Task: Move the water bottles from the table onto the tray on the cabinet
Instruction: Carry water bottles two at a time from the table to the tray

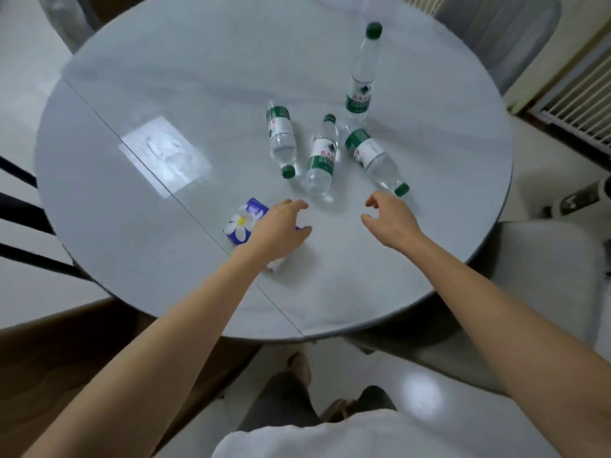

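Several clear water bottles with green caps and green-white labels are on the round grey table (139, 226). One bottle (362, 74) stands upright at the far right. Three lie on their sides: a left one (281, 140), a middle one (321, 158) and a right one (375, 160). My left hand (279, 226) hovers with loosely curled fingers just short of the middle bottle, holding nothing. My right hand (391, 219) hovers with spread, curved fingers just below the right bottle's cap, also holding nothing. No tray or cabinet is in view.
A blue tissue pack with a daisy print (243, 221) lies under my left hand. Grey chairs stand at the far right (502, 31) and near right (542, 269) of the table. Dark chair bars show at the left edge (20, 206). A white gate (575, 104) is at the right.
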Demonstrator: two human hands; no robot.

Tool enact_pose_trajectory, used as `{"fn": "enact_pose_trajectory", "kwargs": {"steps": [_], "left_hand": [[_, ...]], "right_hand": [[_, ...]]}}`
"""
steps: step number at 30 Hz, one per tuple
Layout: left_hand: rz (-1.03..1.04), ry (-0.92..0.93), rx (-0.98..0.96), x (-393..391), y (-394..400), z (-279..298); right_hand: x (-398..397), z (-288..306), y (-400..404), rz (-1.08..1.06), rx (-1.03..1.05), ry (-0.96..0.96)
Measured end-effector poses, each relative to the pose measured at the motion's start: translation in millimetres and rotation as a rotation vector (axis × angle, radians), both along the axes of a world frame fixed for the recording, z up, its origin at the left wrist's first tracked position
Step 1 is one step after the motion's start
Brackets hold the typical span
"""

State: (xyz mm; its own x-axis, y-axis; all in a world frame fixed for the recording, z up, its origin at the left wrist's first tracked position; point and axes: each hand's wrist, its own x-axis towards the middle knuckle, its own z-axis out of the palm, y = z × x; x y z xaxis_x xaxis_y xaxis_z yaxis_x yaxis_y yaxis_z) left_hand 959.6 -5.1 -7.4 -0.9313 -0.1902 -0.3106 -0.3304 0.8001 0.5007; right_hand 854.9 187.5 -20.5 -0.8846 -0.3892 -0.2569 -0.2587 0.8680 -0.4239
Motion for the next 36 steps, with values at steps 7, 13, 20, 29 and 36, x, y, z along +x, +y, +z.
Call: {"fn": "enact_pose_trajectory", "kwargs": {"steps": [7, 13, 20, 29, 36], "left_hand": [[0.079, 0.056, 0.066, -100.3, -29.3, -19.6], [0.149, 0.027, 0.143, -155.1, -21.5, -52.8], [0.288, -0.015, 0.196, -194.6, -7.9, -92.9], [0.410, 0.018, 0.117, -226.6, 1.2, -96.8], [0.419, 0.013, -0.030, -227.1, 4.6, -105.9]], "right_hand": [[-106.3, -27.0, -47.5, -0.091, 0.137, 0.092], [-177.2, -54.9, -67.2, -0.133, 0.148, 0.051], [-202.9, -79.9, -46.3, 0.007, 0.198, -0.118], [-194.0, -73.3, 27.4, 1.240, 0.362, 0.417], [-174.5, -63.6, 42.9, 0.802, 0.065, 0.291]]}}
